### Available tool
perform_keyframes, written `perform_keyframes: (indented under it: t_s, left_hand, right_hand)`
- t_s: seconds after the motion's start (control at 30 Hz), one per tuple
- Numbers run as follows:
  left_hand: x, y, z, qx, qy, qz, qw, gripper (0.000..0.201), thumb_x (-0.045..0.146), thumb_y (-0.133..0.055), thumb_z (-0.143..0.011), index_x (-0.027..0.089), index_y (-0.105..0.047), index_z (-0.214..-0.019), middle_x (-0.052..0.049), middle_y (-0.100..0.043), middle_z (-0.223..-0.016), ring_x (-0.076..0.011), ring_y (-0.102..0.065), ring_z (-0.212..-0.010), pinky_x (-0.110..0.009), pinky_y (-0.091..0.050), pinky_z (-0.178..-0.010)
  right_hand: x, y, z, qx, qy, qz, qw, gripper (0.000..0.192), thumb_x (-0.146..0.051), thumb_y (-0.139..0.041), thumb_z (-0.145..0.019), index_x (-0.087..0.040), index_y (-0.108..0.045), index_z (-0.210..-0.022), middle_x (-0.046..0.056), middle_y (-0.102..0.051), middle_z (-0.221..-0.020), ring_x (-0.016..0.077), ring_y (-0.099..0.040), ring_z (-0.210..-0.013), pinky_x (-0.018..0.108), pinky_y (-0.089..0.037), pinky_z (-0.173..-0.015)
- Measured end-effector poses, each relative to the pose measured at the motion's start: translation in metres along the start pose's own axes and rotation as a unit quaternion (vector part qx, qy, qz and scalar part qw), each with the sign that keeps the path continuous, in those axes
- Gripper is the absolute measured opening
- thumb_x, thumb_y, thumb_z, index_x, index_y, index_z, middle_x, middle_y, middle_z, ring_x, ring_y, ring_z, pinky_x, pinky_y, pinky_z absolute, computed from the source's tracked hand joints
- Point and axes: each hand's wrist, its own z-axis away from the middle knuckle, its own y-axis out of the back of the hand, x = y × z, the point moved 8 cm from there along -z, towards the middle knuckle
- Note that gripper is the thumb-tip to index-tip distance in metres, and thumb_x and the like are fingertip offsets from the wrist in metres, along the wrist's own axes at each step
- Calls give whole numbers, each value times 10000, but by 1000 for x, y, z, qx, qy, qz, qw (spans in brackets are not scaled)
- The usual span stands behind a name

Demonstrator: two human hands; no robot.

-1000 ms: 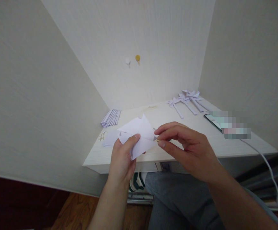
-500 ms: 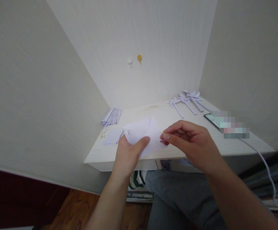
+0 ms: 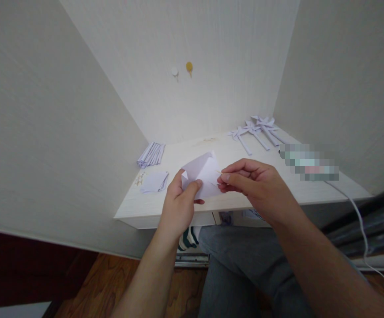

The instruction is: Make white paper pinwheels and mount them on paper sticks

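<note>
One folded paper [image 3: 202, 173] held above desk [image 3: 271, 194] front edge. Pinched at lower left by left hand [image 3: 178, 205], thumb on top. Thin stick [image 3: 219, 172] pinched by right hand [image 3: 258, 187] fingertips at paper's right edge. Paper stack [image 3: 155, 181] left on desk, folded strips [image 3: 151, 154] behind.

On the pale counter [image 3: 185, 207] lie a bundle of folded paper strips [image 3: 151, 154] at the back left, a small stack of paper squares [image 3: 155, 181] nearer the front, and a row of paper bows [image 3: 255, 129] at the back right. A white cable [image 3: 357, 214] trails off the right edge. Two round pins, white [image 3: 175, 71] and yellow [image 3: 189, 66], sit on the back wall.
</note>
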Motion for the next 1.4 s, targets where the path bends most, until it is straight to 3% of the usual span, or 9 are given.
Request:
perform_keyframes:
  t_s: [0.1,0.27,0.33,0.4,0.47,0.6,0.8,1.2,1.4]
  left_hand:
    - [10,8,-3,44,-77,-22,996,383,339,-701,-854,203,-644,-1208,-54,-734,-1007,-212,-684,-870,-310,-578,-717]
    - [14,9,1,43,-96,12,994,765,300,-744,-873,343,-398,-1554,27,-691,-773,-154,-595,-589,-251,-492,-573]
    - [17,8,3,32,-106,0,994,604,299,-734,-878,335,-570,-1458,-13,-734,-899,-166,-629,-658,-260,-512,-591]
    - [19,4,4,8,-115,-47,992,290,300,-713,-883,270,-778,-1164,-49,-742,-1012,-196,-666,-788,-279,-547,-642]
    - [22,-1,6,-14,-136,-105,985,136,270,-713,-873,233,-822,-946,-58,-742,-1009,-216,-677,-878,-306,-570,-731]
    - [33,-5,12,-7,-203,-167,965,117,187,-757,-829,233,-830,-908,-53,-762,-949,-220,-688,-924,-346,-542,-897]
    - [35,-8,17,-5,-230,-149,962,119,175,-734,-863,235,-836,-881,-64,-779,-987,-215,-706,-950,-321,-527,-866]
    - [28,5,11,8,-111,-76,991,70,260,-756,-829,213,-807,-816,-21,-758,-828,-197,-684,-816,-320,-528,-823]
    - [44,2,20,12,-161,-91,983,62,203,-746,-826,212,-794,-788,-20,-746,-817,-176,-662,-785,-291,-517,-767]
  right_hand:
    - [6,3,-3,7,-21,-34,999,174,-266,-918,-702,-188,-782,-779,31,-795,-722,154,-744,-665,292,-634,-698]
    - [13,5,-4,20,-70,-93,993,185,-249,-928,-668,-188,-781,-763,18,-788,-753,131,-734,-683,256,-625,-710]
    - [15,5,-5,26,-81,-101,991,187,-250,-929,-660,-188,-777,-750,20,-787,-750,131,-728,-677,253,-625,-702]
    - [17,4,-6,30,-84,-104,991,196,-251,-933,-648,-189,-774,-745,20,-784,-742,137,-726,-677,262,-629,-703]
    - [20,2,-6,28,-86,-105,990,210,-259,-940,-638,-188,-773,-744,20,-779,-728,141,-726,-680,271,-631,-714]
    - [24,-3,-4,10,-98,-108,989,224,-264,-943,-638,-184,-765,-749,15,-773,-711,137,-719,-670,283,-628,-720]
    - [26,-7,-2,-4,-95,-106,990,231,-282,-938,-665,-185,-759,-773,10,-778,-731,138,-733,-690,296,-623,-744]
    - [-20,-14,17,17,90,160,983,238,-415,-889,-774,-217,-767,-824,34,-770,-709,182,-713,-656,301,-573,-608]
    - [-16,-16,18,13,91,163,982,213,-375,-879,-797,-226,-774,-906,40,-798,-800,192,-743,-710,314,-606,-663]
